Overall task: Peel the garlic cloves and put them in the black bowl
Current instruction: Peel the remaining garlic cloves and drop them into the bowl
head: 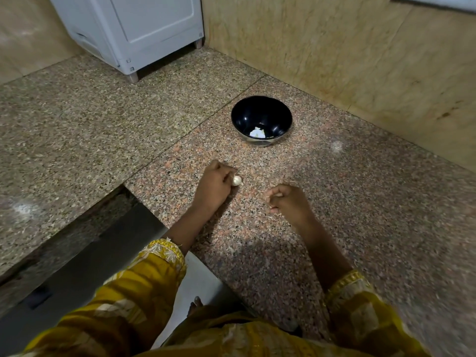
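Over at the far left a white appliance (144, 29) stands on short feet on the speckled granite counter (77, 124), backed against the tan stone wall (360, 60). Nearer, still on the left, the counter drops away at a dark recess (90, 266) that runs diagonally toward the near edge.

From the near side a yellow embroidered left sleeve (154, 266) reaches out over the counter. The left hand (212, 188) rests low on the granite about midway across, knuckles up, fingers curled. It pinches a garlic clove (237, 180) at its fingertips. The clove is pale and rounded, it sticks out on the hand's right side, and it sits on or just above the stone.

Farther off and slightly to the right stands the black bowl (260, 109), upright, well apart from both hands and near the wall. A few white pieces (257, 132) lie at its bottom; whether they are cloves or skin is not clear.

Right of the clove, and a little nearer, is the right hand (288, 202). It is apart from the left hand, its fingers curled inward, and it is blurred. Whether it grips anything cannot be told. Its arm leads back to the right sleeve (355, 292), yellow like the other.
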